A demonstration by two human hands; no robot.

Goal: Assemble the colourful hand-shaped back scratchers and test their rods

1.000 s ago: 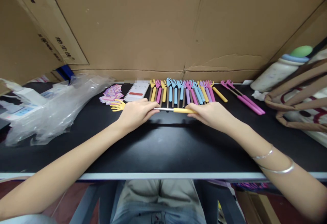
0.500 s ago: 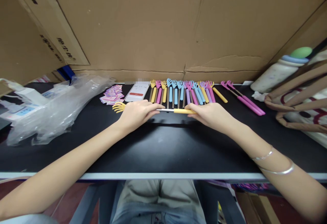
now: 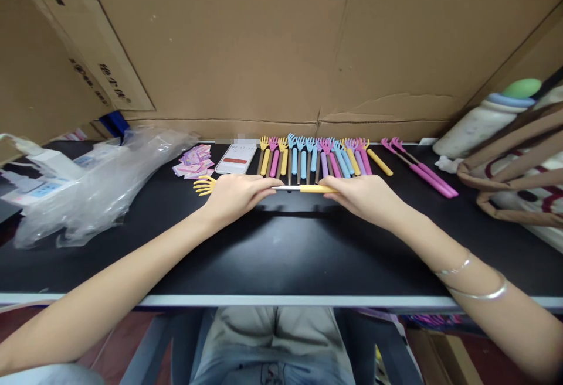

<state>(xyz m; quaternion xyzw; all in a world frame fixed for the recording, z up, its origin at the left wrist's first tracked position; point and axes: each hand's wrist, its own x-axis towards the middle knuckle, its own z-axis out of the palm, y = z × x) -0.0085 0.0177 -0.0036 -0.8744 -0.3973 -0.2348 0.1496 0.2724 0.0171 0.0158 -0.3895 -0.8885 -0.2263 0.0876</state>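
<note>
Both my hands hold one yellow back scratcher [image 3: 313,188] level above the black table. My left hand [image 3: 240,196] is closed around its metal rod near the claw end; the yellow claw sticks out to the left of my fist. My right hand [image 3: 363,196] grips the yellow handle at the other end. A stretch of bare silver rod and part of the handle show between the hands. Just beyond lies a row of back scratchers [image 3: 303,165] in blue, yellow, pink and purple. To its right are pink back scratchers [image 3: 428,177] with their rods extended.
A phone [image 3: 236,157] and a pile of small pink-purple packets [image 3: 193,163] lie left of the row. Clear plastic bags [image 3: 88,191] and a power strip [image 3: 39,188] are at the far left. A white bottle [image 3: 481,124] and a brown-handled bag [image 3: 519,168] stand right. Cardboard [image 3: 264,45] walls the back.
Almost nothing differs; both hands keep their hold on the back scratcher in the same place. The view has shifted very slightly.
</note>
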